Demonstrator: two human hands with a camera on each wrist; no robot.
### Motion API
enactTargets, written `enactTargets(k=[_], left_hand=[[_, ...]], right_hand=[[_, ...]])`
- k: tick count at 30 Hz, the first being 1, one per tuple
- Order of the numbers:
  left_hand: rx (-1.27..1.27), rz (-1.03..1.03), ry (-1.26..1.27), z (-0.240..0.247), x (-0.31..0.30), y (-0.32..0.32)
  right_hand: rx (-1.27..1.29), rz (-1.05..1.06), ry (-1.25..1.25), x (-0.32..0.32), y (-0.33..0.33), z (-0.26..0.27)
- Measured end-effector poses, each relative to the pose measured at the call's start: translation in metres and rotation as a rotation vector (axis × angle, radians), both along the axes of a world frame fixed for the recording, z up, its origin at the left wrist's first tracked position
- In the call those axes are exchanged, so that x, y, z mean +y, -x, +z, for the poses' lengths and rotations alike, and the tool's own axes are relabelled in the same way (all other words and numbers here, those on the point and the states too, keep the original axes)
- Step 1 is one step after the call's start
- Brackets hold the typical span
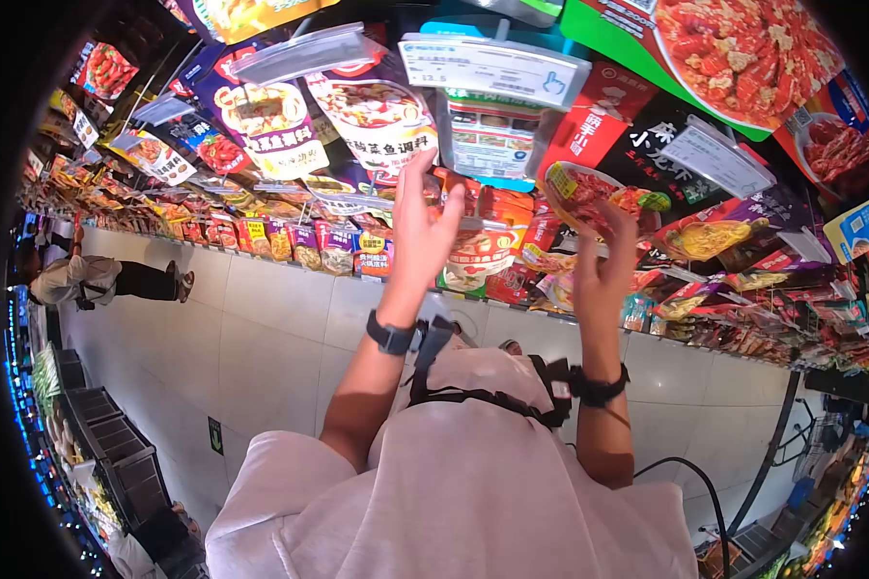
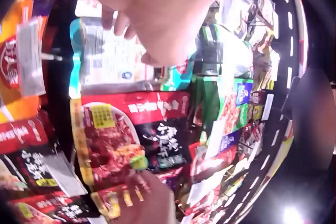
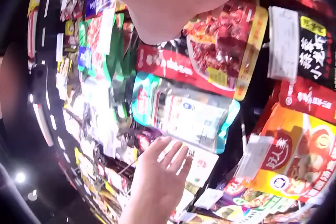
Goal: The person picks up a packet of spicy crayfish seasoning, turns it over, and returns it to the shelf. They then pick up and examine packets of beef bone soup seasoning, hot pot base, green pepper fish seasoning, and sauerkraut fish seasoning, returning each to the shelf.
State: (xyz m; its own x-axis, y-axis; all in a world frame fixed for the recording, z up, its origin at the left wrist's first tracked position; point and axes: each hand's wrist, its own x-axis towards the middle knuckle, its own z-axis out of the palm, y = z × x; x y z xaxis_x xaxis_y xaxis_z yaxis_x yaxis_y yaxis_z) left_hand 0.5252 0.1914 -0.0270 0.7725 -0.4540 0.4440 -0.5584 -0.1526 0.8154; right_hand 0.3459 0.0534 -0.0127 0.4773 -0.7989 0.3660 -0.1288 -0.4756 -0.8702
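Observation:
A teal-edged pouch with a pale printed panel (image 1: 492, 140) (image 2: 113, 58) (image 3: 191, 116) hangs on the rack between the two hands. My left hand (image 1: 425, 227) (image 2: 152, 14) (image 3: 157, 179) is raised at its left side, fingers loosely extended, holding nothing visible. Just right of it hangs a red and black pouch with a crayfish picture (image 1: 603, 125) (image 2: 131, 140) (image 3: 226, 40). My right hand (image 1: 603, 261) (image 2: 149, 200) (image 3: 176, 3) is by that pouch's lower part, fingers apart and slightly bent. Whether either hand touches packaging, I cannot tell.
Price tags (image 1: 492, 68) on hooks jut out from rows of packed pouches. Tiled floor (image 1: 270, 328) lies below the rack. A person (image 1: 97, 280) stands in the aisle at left, and dark crates (image 1: 116, 444) are at lower left.

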Motion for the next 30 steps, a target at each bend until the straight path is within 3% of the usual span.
enactTargets(k=[3,5,8,11,13,15,16,26,29,30], left_hand=[[0.127,-0.158,0.076,-0.004,-0.013,-0.023],[0.102,-0.154,0.138,-0.017,-0.023,-0.038],[0.401,-0.308,0.263,-0.013,-0.016,-0.039],[0.398,-0.422,0.215,-0.019,-0.001,-0.044],[0.371,-0.426,0.171,-0.011,0.005,-0.035],[0.651,-0.640,0.246,0.011,0.012,-0.022],[0.735,-0.670,0.291,0.016,0.014,-0.013],[0.712,-0.706,0.191,0.062,0.073,0.025],[0.780,-0.750,0.149,0.046,0.081,0.029],[0.731,-0.664,0.091,0.028,0.082,0.029]], right_hand=[[-0.001,0.168,0.230,0.000,-0.056,0.001],[-0.178,0.269,-0.014,0.000,-0.083,-0.006],[0.013,0.281,-0.225,-0.013,-0.083,-0.012],[-0.065,0.447,-0.333,0.000,-0.073,0.003],[0.033,0.427,-0.334,0.009,-0.064,0.010],[-0.270,0.547,-0.555,0.026,-0.063,0.019],[-0.254,0.585,-0.532,0.029,-0.061,0.021],[-0.183,0.554,-0.594,0.088,-0.021,0.063],[-0.217,0.544,-0.563,0.100,-0.015,0.049],[-0.196,0.488,-0.546,0.103,-0.014,0.040]])
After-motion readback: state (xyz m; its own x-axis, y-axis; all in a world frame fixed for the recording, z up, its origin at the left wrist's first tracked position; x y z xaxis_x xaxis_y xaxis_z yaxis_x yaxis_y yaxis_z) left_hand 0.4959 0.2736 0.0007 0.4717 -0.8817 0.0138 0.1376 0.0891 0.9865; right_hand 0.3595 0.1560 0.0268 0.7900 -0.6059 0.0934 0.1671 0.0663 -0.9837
